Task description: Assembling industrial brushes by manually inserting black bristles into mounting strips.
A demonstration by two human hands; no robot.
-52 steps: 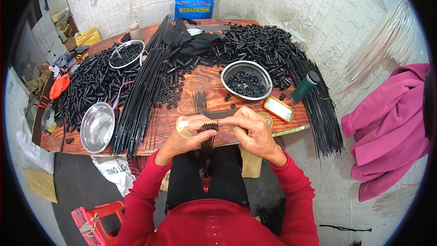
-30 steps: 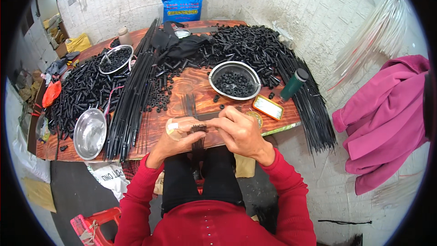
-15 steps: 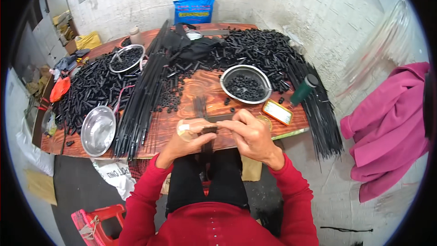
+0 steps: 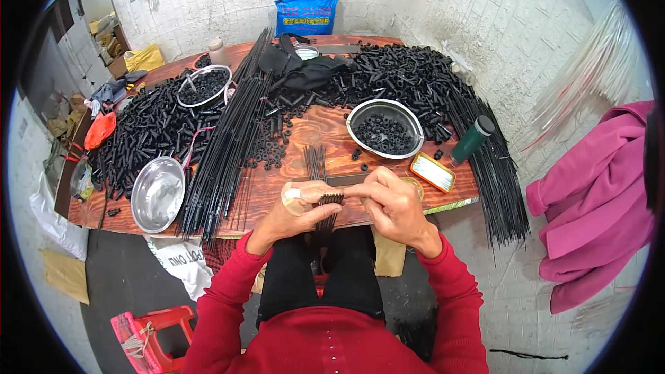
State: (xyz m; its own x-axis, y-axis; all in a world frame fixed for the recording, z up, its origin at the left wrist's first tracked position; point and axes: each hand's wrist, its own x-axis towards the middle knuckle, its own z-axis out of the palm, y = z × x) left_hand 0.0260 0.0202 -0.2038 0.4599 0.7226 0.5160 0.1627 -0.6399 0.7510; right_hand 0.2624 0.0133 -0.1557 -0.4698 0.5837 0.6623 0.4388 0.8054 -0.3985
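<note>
At tbl edge (image 4: pixel 357 217), L hand (image 4: pixel 296 211) pinches blk rods (image 4: pixel 331 199); R hand (image 4: pixel 396 208) just right, grip unclear.

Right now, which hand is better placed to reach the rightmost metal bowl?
Probably the right hand: it is nearer that metal bowl, while the left hand grips a bundle of thin black rods.

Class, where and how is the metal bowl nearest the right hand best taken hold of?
Probably take the metal bowl by its near rim, coming from the near side and keeping it level: that rim is exposed, while the far side borders the black tube pile, and loose black rings lie inside.
</note>
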